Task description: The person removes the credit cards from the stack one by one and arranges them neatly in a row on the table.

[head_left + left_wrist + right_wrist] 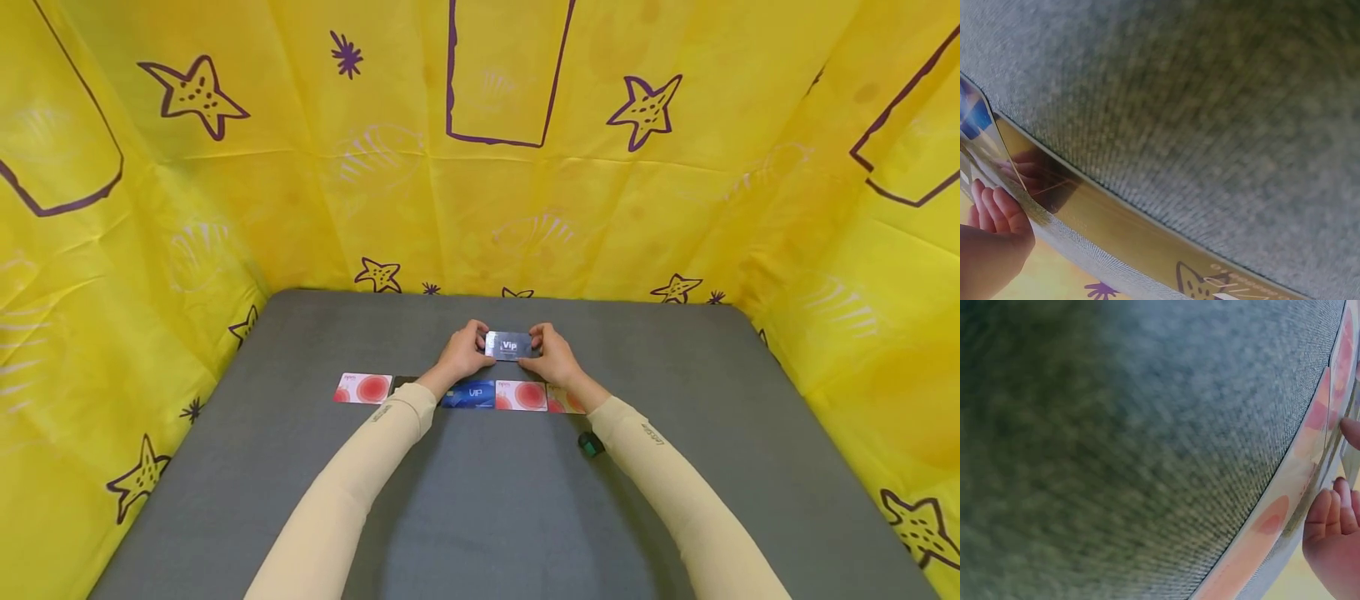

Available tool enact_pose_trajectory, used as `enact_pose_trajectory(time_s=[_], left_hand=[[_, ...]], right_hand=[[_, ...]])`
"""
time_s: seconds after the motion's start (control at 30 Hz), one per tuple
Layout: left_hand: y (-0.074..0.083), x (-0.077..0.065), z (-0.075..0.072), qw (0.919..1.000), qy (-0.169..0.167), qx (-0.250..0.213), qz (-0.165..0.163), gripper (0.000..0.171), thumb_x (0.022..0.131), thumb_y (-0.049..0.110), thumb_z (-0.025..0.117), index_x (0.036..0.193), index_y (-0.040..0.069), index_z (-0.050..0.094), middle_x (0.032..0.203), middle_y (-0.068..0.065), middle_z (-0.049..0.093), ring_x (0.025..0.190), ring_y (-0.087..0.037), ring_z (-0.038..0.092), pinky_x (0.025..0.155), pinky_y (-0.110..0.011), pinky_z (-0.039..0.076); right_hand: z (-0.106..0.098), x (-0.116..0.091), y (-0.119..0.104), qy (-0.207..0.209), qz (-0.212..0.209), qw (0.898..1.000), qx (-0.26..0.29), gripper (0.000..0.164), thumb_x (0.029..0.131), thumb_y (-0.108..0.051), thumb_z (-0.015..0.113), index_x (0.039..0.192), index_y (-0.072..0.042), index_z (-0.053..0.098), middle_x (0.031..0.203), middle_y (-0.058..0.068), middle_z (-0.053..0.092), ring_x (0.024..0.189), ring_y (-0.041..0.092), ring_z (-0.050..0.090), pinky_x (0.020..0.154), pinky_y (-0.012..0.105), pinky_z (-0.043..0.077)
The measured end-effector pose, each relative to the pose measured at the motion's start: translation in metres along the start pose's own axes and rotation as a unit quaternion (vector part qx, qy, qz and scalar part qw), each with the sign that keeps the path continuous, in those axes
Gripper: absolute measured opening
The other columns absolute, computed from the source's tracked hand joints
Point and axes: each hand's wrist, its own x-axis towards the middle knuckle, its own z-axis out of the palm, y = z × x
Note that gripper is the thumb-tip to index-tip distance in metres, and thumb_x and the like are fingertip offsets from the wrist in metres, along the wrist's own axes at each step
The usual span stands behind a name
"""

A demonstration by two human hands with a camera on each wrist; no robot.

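A dark grey card marked "Vip" (508,346) is held between both hands beyond a row of cards. My left hand (463,351) pinches its left end; my right hand (557,357) pinches the right end. The row holds a red-and-white card (363,388) at far left, a black card (403,382) mostly behind the left forearm, a blue VIP card (468,394), another red-and-white card (521,396) and a similar card (564,401) partly covered by the right forearm. In the left wrist view, the black card (1147,228) looks glossy and reflective.
A grey cloth-covered table (495,500) lies beneath everything. Yellow fabric (480,208) with purple starfish drawings encloses its back and sides. A small black-and-green object (590,443) lies beside the right sleeve, nearer the camera than the cards.
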Motion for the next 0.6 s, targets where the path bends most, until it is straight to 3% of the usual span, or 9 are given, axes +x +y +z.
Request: enact_pose_trajectory(time_s=[0.3, 0.6], left_hand=[[-0.001, -0.005, -0.001, 0.9996, 0.015, -0.003, 0.024, 0.055, 0.077, 0.009, 0.082, 0.122, 0.004, 0.051, 0.095, -0.009, 0.058, 0.084, -0.023, 0.052, 0.081, -0.035, 0.044], [-0.001, -0.015, 0.0, 0.9993, 0.013, -0.012, 0.031, 0.054, 0.079, 0.011, 0.081, 0.124, 0.006, 0.051, 0.095, -0.006, 0.056, 0.086, -0.022, 0.051, 0.082, -0.035, 0.044]], right_hand=[[0.0, -0.004, 0.001, -0.006, 0.008, 1.0, -0.005, 0.057, 0.081, -0.013, 0.08, 0.124, -0.001, 0.044, 0.101, 0.012, 0.054, 0.087, 0.026, 0.047, 0.079, 0.034, 0.04], [-0.001, -0.016, 0.001, 0.004, 0.0, 1.0, 0.026, 0.056, 0.08, -0.01, 0.08, 0.123, -0.001, 0.045, 0.102, 0.014, 0.055, 0.089, 0.027, 0.047, 0.079, 0.035, 0.039]])
